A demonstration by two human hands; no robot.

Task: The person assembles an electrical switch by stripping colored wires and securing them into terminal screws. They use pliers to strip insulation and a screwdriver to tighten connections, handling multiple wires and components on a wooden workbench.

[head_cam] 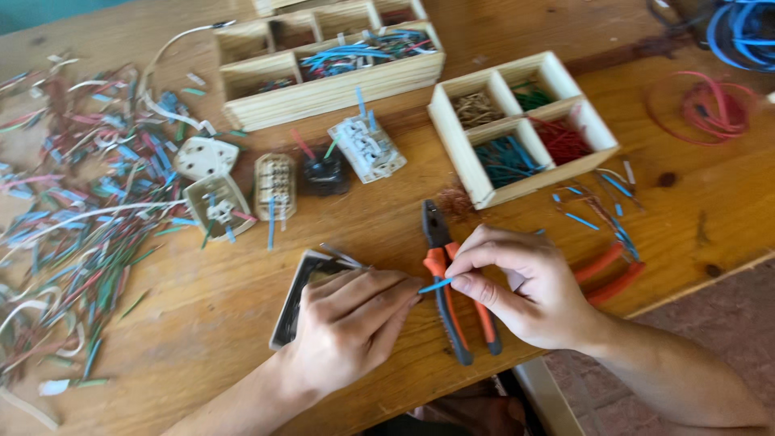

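Both hands, left hand [355,323] and right hand [525,282], pinch a short blue wire [436,285] above orange-handled pliers [456,282] on the wooden table [242,266].

On the wooden counter [242,274] stands a small wooden tray [523,125] with four compartments; they keep red, green, dark blue and copper-coloured wire pieces. A longer wooden box [327,64] behind it holds mostly blue wires. Between them and the near edge lie several socket parts [274,184], white and beige. A wide heap of wire scraps [73,210] covers the left side. A red wire coil [710,105] lies at the far right.
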